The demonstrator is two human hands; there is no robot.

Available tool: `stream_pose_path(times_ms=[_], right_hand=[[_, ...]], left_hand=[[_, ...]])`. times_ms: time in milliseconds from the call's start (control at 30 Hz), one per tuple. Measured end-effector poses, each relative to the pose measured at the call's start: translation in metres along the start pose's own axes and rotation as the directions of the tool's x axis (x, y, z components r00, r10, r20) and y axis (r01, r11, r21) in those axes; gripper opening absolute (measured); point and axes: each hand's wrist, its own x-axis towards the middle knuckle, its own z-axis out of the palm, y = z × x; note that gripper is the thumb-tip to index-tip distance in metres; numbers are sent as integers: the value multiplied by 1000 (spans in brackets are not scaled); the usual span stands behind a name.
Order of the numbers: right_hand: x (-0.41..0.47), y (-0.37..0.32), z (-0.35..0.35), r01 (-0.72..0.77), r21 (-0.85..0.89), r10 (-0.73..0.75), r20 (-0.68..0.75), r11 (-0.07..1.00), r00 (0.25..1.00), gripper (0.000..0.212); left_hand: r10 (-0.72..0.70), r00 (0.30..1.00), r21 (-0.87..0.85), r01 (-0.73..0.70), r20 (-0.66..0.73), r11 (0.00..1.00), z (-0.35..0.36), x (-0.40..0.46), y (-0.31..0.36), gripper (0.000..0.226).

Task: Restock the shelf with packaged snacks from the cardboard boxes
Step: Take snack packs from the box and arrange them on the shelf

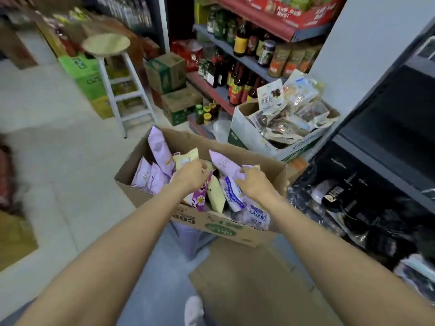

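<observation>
Reaching into an open brown cardboard box (237, 228) on the floor, both bare hands work among packaged snacks. The right hand (255, 182) closes its fingers on the lower end of a lilac snack packet (224, 164) that juts up from the middle of the box. The left hand (193, 176) is curled with its fingers bent down among the packets, just below a pale yellow packet (187, 158); whether it actually grips anything I cannot tell. Around the hands the box holds more lilac packets (150, 175) standing along its left wall, one tall lilac packet (160, 149) leaning at the far left corner, a cream-coloured packet (215, 196) on edge, a white packet with blue print (233, 192) and a purple packet with a daisy pattern (200, 196) near the front wall.

Just behind and to the right sits a second box, white with green print (249, 135), heaped with clear bags of dark dried goods (287, 114). Behind that, a shelf unit (249, 60) carries rows of dark sauce bottles (237, 88) and jars. To the right, a dark shelf (376, 161) holds black and silver packets, blurred. Stacked green-printed cartons (169, 74) and a white stool with a round seat (107, 44) stand on the pale tiled floor (58, 147) to the left. A flattened piece of cardboard (247, 283) lies on the floor in front of the snack box, and a light shoe tip (194, 309) shows at the bottom edge.
</observation>
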Motion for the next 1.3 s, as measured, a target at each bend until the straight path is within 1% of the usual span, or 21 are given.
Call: stream_pose_path(times_ms=[100,167,233,300,333,367,400,433,467,533,600,633,733,833,900,967,1067,1100,1200,1267,1300], right_hand=[[26,-4,21,-71,58,68,55,996,996,52],[37,-6,31,-90,31,87,89,995,992,54],[47,-4,43,-109,-39,113,112,993,987,55],[54,0,52,-165,-86,178,161,982,971,63],[57,3,57,-190,-101,205,168,977,964,64],[60,5,60,-202,-120,219,157,972,963,58],[62,5,61,-202,-135,218,118,970,969,46],[63,4,61,-208,-143,220,70,968,973,36],[64,4,61,-217,-138,222,22,966,975,31],[67,9,57,-224,-146,222,-25,964,975,32],[65,14,46,-220,-136,214,-54,966,975,34],[63,17,40,-208,-122,200,-72,971,977,34],[54,20,16,-159,15,160,-118,987,980,36],[54,14,-13,-67,197,110,-216,978,970,32],[56,8,-39,-5,215,61,-258,977,964,27],[58,0,-66,34,193,21,-273,981,962,23],[54,-11,-103,106,132,-53,-353,985,934,23],[50,-13,-114,118,86,-76,-387,989,919,24],[38,-12,-151,51,-65,-77,-489,997,869,30],[29,-6,-179,-6,-89,-44,-549,996,835,32],[24,-2,-194,-27,-87,-28,-577,996,816,33]], left_hand=[[-13,996,26,11,94,1000,13,34,-27,48],[31,983,50,-40,178,998,20,50,-36,54],[79,964,78,-102,253,992,27,63,-41,58],[85,950,111,-124,301,986,31,70,-41,56],[83,947,118,-125,310,985,34,73,-40,47],[78,950,132,-123,304,984,35,76,-39,32],[75,956,142,-119,283,983,37,78,-37,22],[72,962,145,-114,262,983,36,79,-37,24],[82,965,132,-118,251,984,35,80,-37,26],[116,973,20,-122,199,992,30,82,-38,24],[119,989,-124,-108,87,986,18,84,-37,23],[116,993,-163,-109,32,981,9,84,-35,23],[163,980,-212,-185,-115,960,-17,85,-23,20],[268,942,-158,-301,-203,940,-37,87,0,19],[324,918,-107,-355,-228,929,-45,90,15,15],[391,899,-87,-413,-197,907,-50,93,32,14],[521,848,-39,-526,-94,849,-59,94,62,29],[560,825,-30,-563,-84,826,-64,94,74,32],[605,787,-105,-616,-119,781,-85,91,112,33],[625,768,-145,-640,-136,755,-94,89,140,32],[636,760,-136,-650,-137,747,-98,88,156,31]])
